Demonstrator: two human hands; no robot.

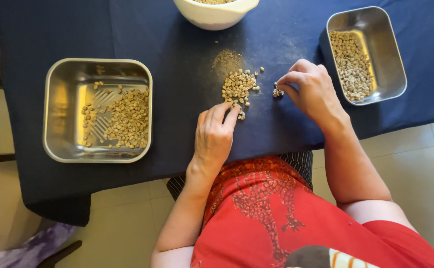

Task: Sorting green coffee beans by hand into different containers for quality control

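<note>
a small bean pile [239, 87] is left mid-bench, touched by the flat left hand [216, 134], a few beans [277, 92] pinched in the right hand [312, 90], both trays [58, 124] part-filled.

two shiny steel trays [58, 114], a glossy white bowl [212, 17], matt dark-blue cloth [177, 44], dull beans [237, 87].

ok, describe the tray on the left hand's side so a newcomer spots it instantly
Start at the dark blue cloth over the table. Out past the left hand sits a square steel tray with rounded corners. Unlike the narrower tray by the right hand, its beans are spread thin, leaving much bare metal.
</note>
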